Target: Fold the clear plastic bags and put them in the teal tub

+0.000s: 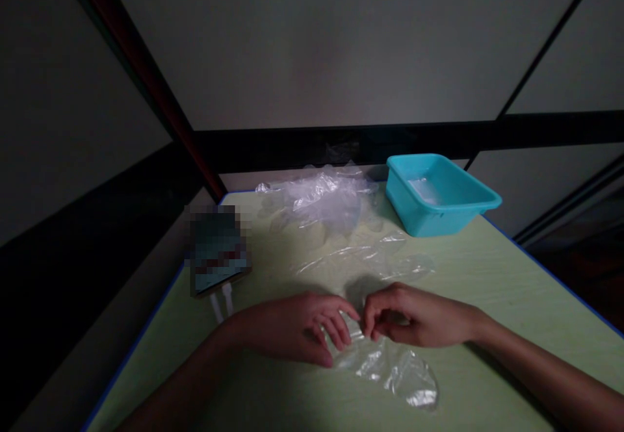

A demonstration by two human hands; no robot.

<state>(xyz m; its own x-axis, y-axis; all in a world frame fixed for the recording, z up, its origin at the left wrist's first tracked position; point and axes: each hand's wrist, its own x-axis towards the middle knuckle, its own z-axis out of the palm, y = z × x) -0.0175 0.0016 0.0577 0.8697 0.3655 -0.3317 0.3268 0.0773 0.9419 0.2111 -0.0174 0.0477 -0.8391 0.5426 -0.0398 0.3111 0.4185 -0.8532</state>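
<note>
A clear disposable plastic glove [397, 373] lies crumpled on the table in front of me, its upper part partly hidden by my hands. My left hand [305, 328] is over its left edge, fingers apart and slightly bent, with the thumb beside the film. My right hand [414, 315] comes from the right, thumb and fingers curled into a pinch with the tips on the glove's upper part. Another clear glove [365, 260] lies flat just beyond my hands. Behind it is a loose pile of clear plastic gloves [326, 198].
A turquoise plastic basin [441, 224] stands at the table's back right. On the left is a propped device [219, 256], its screen blurred, with white cables or legs below. The pale green table [487, 269] has a blue edge and meets panelled walls behind.
</note>
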